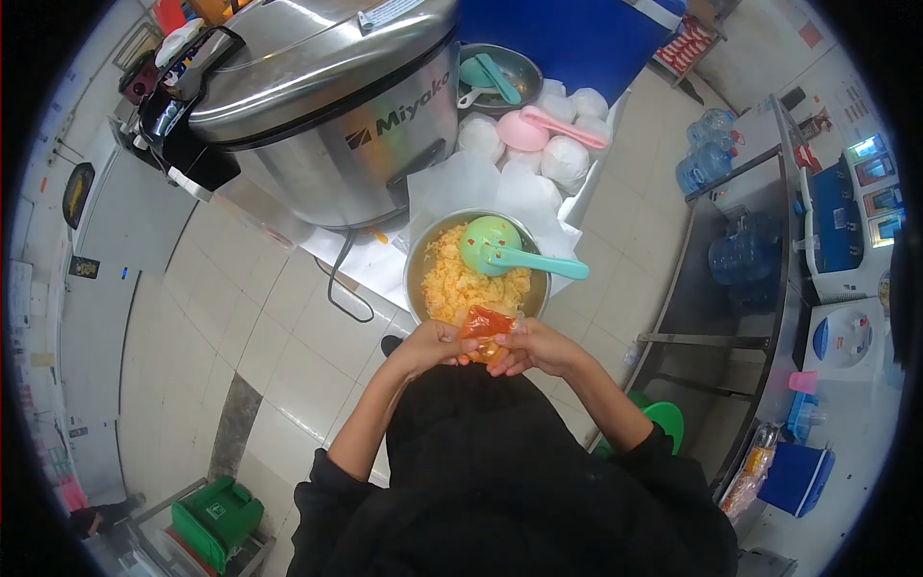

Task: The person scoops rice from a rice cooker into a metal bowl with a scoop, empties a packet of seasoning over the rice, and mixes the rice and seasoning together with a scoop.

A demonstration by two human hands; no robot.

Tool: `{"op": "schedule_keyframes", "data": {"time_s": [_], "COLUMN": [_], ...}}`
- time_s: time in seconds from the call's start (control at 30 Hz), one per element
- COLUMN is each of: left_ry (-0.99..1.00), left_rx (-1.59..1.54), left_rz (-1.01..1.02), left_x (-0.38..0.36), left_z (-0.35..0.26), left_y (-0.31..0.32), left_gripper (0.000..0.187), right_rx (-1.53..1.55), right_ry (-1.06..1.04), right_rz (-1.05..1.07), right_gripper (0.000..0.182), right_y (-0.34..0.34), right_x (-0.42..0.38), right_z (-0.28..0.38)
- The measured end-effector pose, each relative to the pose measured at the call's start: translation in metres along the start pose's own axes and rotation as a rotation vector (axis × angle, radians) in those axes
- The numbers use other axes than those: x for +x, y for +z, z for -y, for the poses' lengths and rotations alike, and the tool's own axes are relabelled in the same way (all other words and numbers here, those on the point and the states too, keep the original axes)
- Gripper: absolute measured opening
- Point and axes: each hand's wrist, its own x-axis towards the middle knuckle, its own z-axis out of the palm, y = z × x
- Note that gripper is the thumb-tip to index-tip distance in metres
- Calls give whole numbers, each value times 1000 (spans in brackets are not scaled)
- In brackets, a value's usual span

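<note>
Left hand [432, 347], right hand [535, 346]: pinching opposite sides | orange-filled clear plastic packet [487, 323]: between both, near round metal bowl [412, 276]'s closest rim

White-topped table [386, 273]: rice cooker [317, 130], white bundles [565, 163].

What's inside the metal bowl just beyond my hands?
The metal bowl holds yellow-orange rice, with a rounded green utensil on top. What lies beneath the rice and utensil, or behind the orange packet you're holding, is hidden.

Miyako lettering [411, 104], on steel rice cooker [312, 183]
</note>
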Motion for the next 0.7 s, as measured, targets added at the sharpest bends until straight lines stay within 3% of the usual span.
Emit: {"op": "schedule_keyframes", "data": {"time_s": [0.1,0.3,0.4,0.53,0.6,0.63,0.7], "left_ry": [-20,-7,-91,-75,-30,-66,-78], "left_rx": [-65,-59,-50,12,7,6,-10], "left_rz": [13,172,117,49,39,-8,5], "left_x": [-3,0,2,6,9,10,12], "left_z": [-1,-6,-2,-10,-6,-3,4], "left_y": [-2,-4,-5,7,8,8,4], "left_gripper": [28,28,36,42,45,28,28], "right_rx": [83,-298,-304,-252,-301,-314,-256], "right_ry": [19,-16,30,-28,49,-1,45], "right_rz": [71,78,84,90,74,74,68], "right_gripper": [28,27,28,30,31,29,27], "right_y": [-3,-24,-25,-23,-21,-21,-16], "right_x": [-1,17,23,24,24,21,15], "right_z": [6,17,16,17,18,19,23]}}
